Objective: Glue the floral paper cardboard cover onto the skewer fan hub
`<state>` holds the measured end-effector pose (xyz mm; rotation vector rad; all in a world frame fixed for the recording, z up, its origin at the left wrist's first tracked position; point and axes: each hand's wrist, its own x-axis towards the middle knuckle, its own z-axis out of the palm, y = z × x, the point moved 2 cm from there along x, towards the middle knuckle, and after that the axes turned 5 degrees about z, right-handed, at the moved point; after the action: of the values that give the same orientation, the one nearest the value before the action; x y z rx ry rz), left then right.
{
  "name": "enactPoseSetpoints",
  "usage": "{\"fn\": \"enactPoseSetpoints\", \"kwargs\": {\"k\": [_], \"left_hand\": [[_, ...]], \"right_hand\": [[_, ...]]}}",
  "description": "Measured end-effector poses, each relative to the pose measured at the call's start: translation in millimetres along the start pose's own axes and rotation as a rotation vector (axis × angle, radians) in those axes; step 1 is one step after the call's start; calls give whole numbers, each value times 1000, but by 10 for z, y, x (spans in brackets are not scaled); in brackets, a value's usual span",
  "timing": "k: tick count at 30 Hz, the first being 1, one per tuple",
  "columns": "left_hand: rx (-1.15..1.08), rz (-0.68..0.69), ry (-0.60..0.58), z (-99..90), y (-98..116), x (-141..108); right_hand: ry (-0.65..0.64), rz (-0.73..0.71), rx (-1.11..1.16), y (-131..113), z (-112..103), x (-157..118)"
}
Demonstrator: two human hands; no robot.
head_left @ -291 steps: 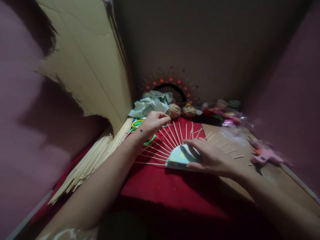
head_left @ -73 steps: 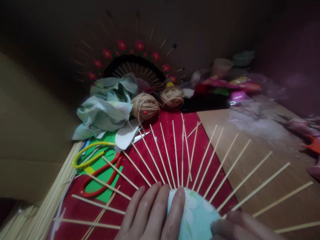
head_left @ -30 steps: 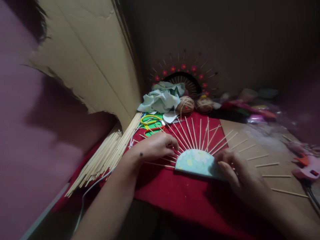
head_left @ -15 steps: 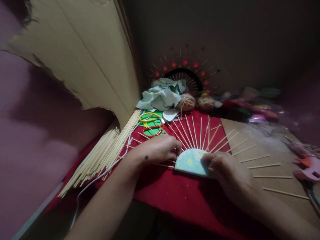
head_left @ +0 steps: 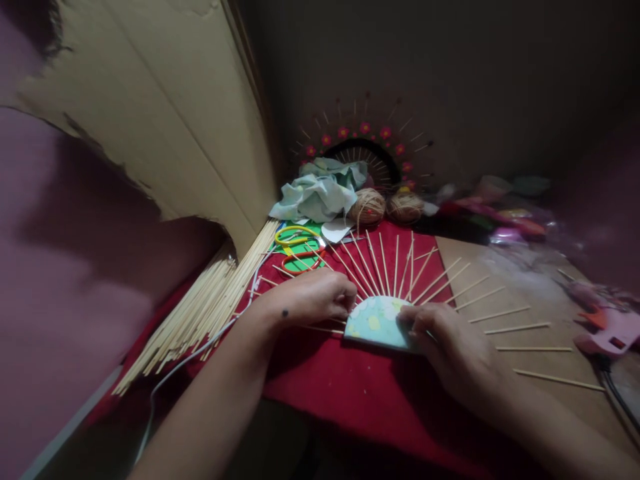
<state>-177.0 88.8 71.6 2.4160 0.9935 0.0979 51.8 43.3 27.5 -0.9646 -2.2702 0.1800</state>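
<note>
At centre frame, I have my left hand (head_left: pixel 313 298) curled, fingertips pinching the left edge of the floral half-disc (head_left: pixel 376 322), while my right hand (head_left: pixel 447 343) presses on its right corner, fingers bent. Skewers (head_left: pixel 395 267) already fan out from the disc across the red cloth (head_left: pixel 350 387) and onto the cardboard sheet (head_left: pixel 525 293); I judge the fan mostly laid, spacing uneven. Left of it lies a bundle of spare sticks (head_left: pixel 210 307); scissors (head_left: pixel 295 248), twine balls (head_left: pixel 367 205) and a pink glue gun (head_left: pixel 607 333) crowd the edges.
</note>
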Motion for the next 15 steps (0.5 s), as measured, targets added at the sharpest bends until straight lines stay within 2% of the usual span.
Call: {"fn": "enactPoseSetpoints", "kwargs": {"k": [7,12,15], "left_hand": [[-48,38,24,-93,9,-98],[-254,144,-31,-201,146,-367],[-425,239,-31,-161,283,-574]], "right_hand": [[31,44,44,-9,-33,11],[154,171,193,1,-194,33],[237,238,255,9,-265,25]]}}
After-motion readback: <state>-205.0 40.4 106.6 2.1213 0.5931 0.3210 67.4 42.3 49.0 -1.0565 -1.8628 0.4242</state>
